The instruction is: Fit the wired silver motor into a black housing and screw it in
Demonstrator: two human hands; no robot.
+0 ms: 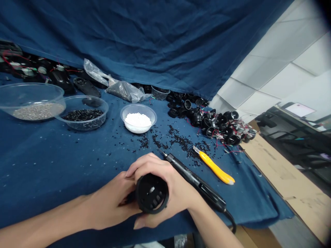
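Observation:
Both my hands are wrapped round a black plastic cylindrical housing [152, 193], its round open end turned up toward me. Inside it a small pale shaft and several vent slots show. My right hand [172, 186] curls round the housing's right side, fingers over the top and thumb below. From the left, my left hand [116, 198] grips it, its fingers partly hidden behind the part. A black electric screwdriver [198, 184] lies just right of my right hand, bit pointing away. Beyond it rests a yellow-handled utility knife [214, 167].
Clear bowls hold white pieces [138, 119], black screws [84, 115] and small metallic parts [38, 111]. Tiny black pieces [181, 139] are scattered mid-table. Black motor housings with wires [219, 125] pile up at right. Plastic bags [126, 90] lie behind, before a blue curtain [155, 41].

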